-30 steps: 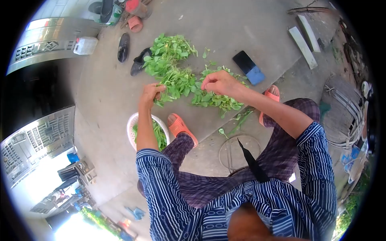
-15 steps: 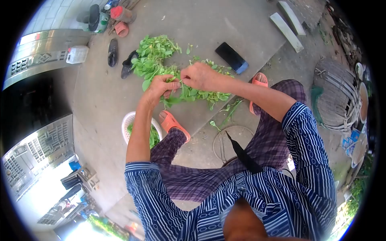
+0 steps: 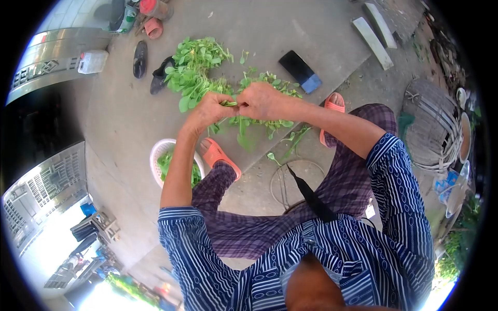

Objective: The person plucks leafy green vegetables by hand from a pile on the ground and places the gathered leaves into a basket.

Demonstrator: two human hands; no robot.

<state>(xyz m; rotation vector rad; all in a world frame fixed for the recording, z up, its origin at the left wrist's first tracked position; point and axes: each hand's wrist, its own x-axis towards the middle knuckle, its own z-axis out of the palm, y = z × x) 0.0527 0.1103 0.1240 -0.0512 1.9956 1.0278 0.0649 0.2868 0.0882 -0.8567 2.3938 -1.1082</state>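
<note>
- The left hand [image 3: 208, 111] is near the middle of the view, with thumb and fingers pinched on a green leafy sprig [image 3: 228, 103].
- The right hand [image 3: 259, 101] meets it tip to tip, its fingers curled inward and together; its fingertips are partly hidden, so I cannot tell whether they also grip the stem.
- The sprig sits between the two hands, above the floor, and a blurred leaf [image 3: 245, 139] shows just below them.
- Beyond the left hand, a heap of leafy greens [image 3: 196, 65] lies on the concrete floor [image 3: 270, 26].
- More cut greens [image 3: 272, 124] spread on the floor behind and below the right hand, partly covered by it.
- A white plastic basket [image 3: 154, 161], with greens [image 3: 165, 164] inside, stands on the floor beside the left forearm.
- Just beside it is an orange slide sandal [image 3: 222, 159] on the left foot; its mate [image 3: 334, 105] is on the right foot.
- A few loose stems [image 3: 296, 141] lie on the floor between the feet, near a thin metal ring [image 3: 272, 182].
- Past the right hand lies a dark smartphone [image 3: 293, 64], blue at its near end.
- Two black shoes [image 3: 139, 59] rest left of the heap, the nearer one close against the leaves.
- At far right stands a woven wicker basket [image 3: 433, 122].
</note>
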